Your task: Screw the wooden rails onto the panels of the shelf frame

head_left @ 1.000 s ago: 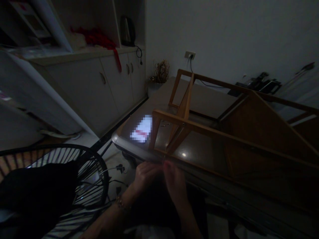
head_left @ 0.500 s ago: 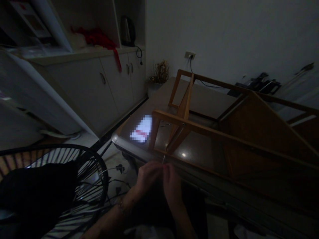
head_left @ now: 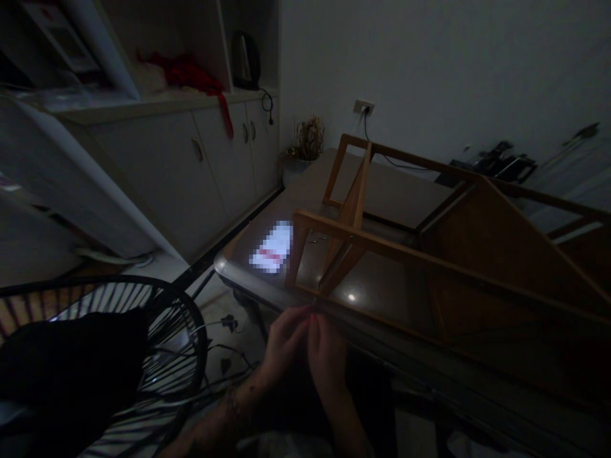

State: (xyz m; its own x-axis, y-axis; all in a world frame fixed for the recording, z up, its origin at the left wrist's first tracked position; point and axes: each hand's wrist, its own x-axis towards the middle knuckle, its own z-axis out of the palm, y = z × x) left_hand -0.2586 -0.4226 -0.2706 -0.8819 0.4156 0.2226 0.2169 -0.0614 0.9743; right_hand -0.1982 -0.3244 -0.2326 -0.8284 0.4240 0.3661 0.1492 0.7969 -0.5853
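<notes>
My left hand and my right hand meet fingertip to fingertip at the table's near edge. Both are closed in a pinch around a thin metal rod, whose tip barely shows above the fingers; its lower part is hidden and its kind is unclear. Just beyond the fingertips is the near rail of a brown wooden frame, which lies on its side across the table. Several small metal pieces lie on the tabletop inside the frame.
Left of the frame lies a lit, blurred-out phone. A black corded chair with dark cloth stands at lower left, with cables on the floor nearby. White cabinets, a kettle and a potted plant are behind.
Both hands have shifted slightly, and their fingertips are closer together. Less of the thin metal rod shows above the fingers. The wooden frame has not moved.
</notes>
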